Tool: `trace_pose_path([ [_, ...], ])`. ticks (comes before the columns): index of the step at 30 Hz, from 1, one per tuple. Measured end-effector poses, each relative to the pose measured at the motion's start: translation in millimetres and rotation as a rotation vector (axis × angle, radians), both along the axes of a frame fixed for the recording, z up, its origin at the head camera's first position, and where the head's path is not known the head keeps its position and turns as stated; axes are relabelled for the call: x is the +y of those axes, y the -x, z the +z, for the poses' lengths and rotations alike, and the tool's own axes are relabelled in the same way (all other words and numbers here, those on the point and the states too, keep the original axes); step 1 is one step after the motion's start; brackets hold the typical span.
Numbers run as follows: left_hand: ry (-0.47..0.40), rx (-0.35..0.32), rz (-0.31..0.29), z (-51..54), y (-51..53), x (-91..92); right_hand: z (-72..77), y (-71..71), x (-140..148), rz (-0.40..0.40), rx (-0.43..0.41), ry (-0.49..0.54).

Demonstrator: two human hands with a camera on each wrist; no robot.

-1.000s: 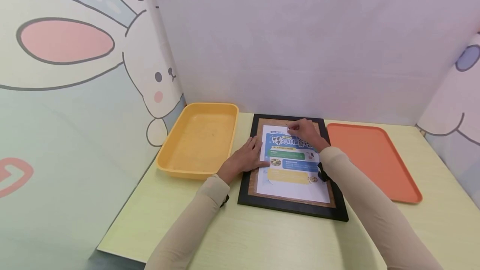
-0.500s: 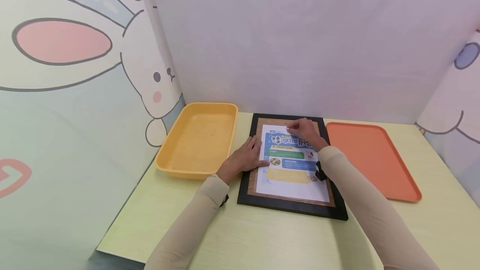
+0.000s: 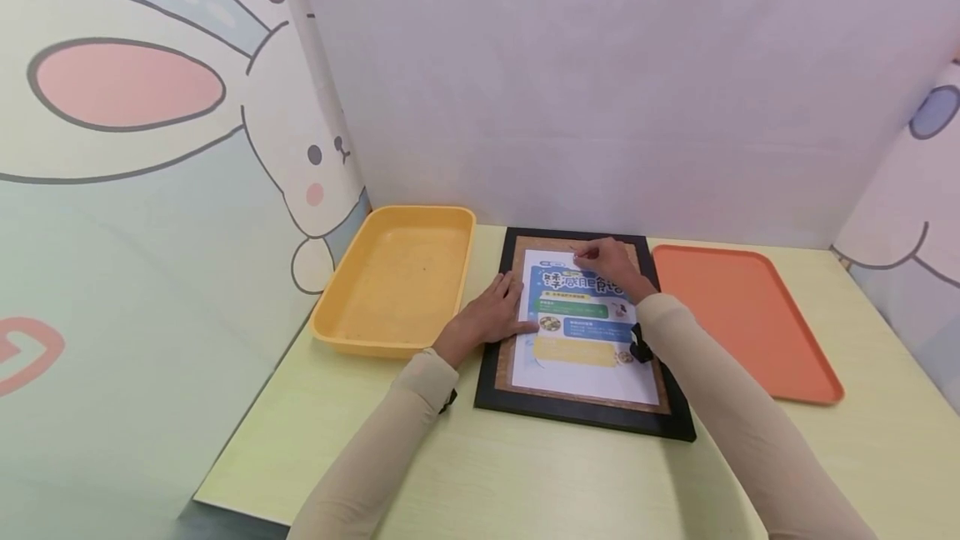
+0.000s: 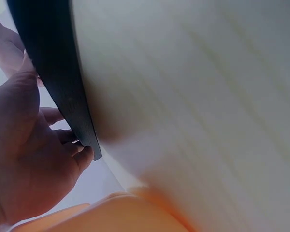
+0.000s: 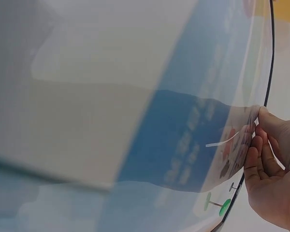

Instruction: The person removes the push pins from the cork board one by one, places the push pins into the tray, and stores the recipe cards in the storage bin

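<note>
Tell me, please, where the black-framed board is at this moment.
In the head view, the black-framed board lies on the table, right of centre, between the yellow tray on its left and the orange tray on its right.

Left hand (image 3: 491,312) palm down at centre frame, thumb pointed right; just right of that, the right hand (image 3: 607,263) is held with fingertips bunched, both arms (image 3: 375,461) extended from the bottom edge.

Plain beige long sleeves (image 3: 750,419) run down to the cuffs (image 3: 429,378), a small black piece (image 3: 641,346) beside each.
</note>
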State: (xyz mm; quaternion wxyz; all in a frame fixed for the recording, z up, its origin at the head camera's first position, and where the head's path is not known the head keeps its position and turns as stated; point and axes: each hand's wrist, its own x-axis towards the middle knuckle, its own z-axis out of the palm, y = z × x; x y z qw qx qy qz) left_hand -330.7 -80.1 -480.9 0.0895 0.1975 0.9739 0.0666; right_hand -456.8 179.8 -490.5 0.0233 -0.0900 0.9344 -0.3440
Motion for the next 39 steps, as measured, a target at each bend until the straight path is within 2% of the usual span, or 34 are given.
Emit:
trace_pose_path([
  [10,-0.005,-0.005,0.002,-1.1,0.0,0.2,-0.1,-2.0,-1.0,-0.015,0.002,-0.006],
  [18,0.006,0.002,0.0,-1.8,0.6,1.2,3.9,-4.1,3.6,0.004,0.008,0.0],
  [24,0.015,-0.002,0.001,-0.1,0.6,0.5,8.6,-5.4,4.7,-0.024,0.01,-0.034],
  [33,0.024,0.013,-0.006,0.6,0.0,0.4,10.3,-7.3,7.2,-0.047,-0.032,0.027],
  [39,0.022,0.013,-0.013,1.3,-1.3,0.0,14.8,-8.5,12.2,-0.031,-0.012,0.015],
])
